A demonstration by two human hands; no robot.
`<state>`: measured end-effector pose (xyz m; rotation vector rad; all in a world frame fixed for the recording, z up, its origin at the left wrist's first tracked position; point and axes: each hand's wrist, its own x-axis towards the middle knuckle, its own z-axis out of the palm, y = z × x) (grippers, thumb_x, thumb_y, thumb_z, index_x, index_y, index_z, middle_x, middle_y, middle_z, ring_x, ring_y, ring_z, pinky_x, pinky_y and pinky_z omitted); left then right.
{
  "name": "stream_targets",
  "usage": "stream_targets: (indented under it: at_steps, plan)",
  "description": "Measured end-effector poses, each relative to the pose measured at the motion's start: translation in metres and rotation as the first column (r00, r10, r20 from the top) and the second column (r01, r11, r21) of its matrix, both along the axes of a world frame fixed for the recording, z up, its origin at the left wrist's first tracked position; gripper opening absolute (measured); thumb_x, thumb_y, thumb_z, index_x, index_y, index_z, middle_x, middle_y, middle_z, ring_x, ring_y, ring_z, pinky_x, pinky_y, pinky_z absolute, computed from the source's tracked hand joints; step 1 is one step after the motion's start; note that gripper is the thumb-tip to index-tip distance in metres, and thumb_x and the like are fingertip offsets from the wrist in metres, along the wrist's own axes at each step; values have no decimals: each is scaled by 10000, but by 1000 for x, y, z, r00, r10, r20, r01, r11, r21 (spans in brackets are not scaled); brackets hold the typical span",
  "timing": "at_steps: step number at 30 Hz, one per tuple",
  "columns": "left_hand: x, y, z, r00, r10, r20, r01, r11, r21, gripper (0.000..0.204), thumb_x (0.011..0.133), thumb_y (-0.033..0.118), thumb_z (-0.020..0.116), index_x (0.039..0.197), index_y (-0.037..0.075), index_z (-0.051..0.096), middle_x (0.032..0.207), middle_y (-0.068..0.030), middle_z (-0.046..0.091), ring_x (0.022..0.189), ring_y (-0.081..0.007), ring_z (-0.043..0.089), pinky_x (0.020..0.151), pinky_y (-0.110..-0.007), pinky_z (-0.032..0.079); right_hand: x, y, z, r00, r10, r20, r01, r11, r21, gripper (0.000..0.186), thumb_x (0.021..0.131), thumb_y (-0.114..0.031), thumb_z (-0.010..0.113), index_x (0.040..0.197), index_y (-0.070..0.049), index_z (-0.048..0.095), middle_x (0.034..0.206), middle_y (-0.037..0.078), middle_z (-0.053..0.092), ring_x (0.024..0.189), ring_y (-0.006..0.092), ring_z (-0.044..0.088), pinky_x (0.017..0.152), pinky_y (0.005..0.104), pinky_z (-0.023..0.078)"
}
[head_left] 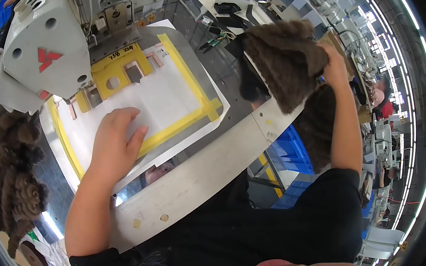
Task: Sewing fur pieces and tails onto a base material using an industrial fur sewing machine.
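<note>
On the white sheet [163, 99], which is framed by yellow tape, my left hand [116, 139] rests palm down. Its thumb stands apart from the other fingers and it holds nothing. Out to the right, my right hand [335, 64] grips one edge of a brown fur piece [285, 57]. That piece hangs in folds over the right end of the machine table, its far edge beside a dark cloth-like part. A yellow template [113, 81] with square and round cut-outs lies just beyond my left fingertips, under the front of the sewing machine.
The white sewing machine head [44, 59] stands at the upper left. Brown fur pieces [4, 153] are heaped at the far left, and more brown fur [318, 123] hangs below my right hand. A blue bin [294, 151] sits under the pale table edge [202, 185].
</note>
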<state>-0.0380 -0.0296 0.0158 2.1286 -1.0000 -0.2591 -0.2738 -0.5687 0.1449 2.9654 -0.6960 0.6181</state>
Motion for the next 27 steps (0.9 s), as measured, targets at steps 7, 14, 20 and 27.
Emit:
stream_targets:
  at_steps: [7, 14, 20, 27]
  plan:
    - [-1, 4, -5, 1000, 11, 26, -10, 998, -57, 308, 951, 150, 727, 1212, 3, 658, 1178, -206, 671, 1121, -404, 623, 983, -463, 511, -37, 1, 8, 960, 93, -264, -82, 995, 52, 572, 795, 168, 510, 1293, -45, 693, 1373, 195, 695, 1356, 377, 613, 1170, 395, 434]
    - [1, -5, -2, 1000, -17, 19, 18, 999, -27, 273, 932, 140, 735, 1153, -7, 673, 1134, -199, 674, 1102, -411, 620, 973, -467, 511, -10, 17, 42, 973, -15, -231, 12, 1000, -18, 562, 792, 118, 515, 1308, -23, 688, 1352, 204, 694, 1335, 378, 616, 1156, 423, 447]
    - [1, -5, -2, 999, -12, 34, 12, 1000, -4, 281, 926, 121, 741, 1164, -12, 675, 1134, -191, 676, 1098, -380, 639, 979, -436, 522, 95, 5, 29, 978, 123, -170, -127, 992, -15, 452, 1040, -383, 648, 1317, -29, 703, 1303, 218, 717, 1247, 375, 667, 1071, 428, 495]
    - [4, 1, -4, 998, -10, 59, 11, 1000, -13, 300, 923, 137, 753, 1180, -2, 685, 1160, -190, 677, 1124, -378, 637, 1003, -434, 518, 74, -32, -54, 902, 36, -431, 110, 945, 309, 758, 961, -536, 699, 1424, 57, 605, 1347, 288, 689, 1296, 434, 639, 1088, 461, 495]
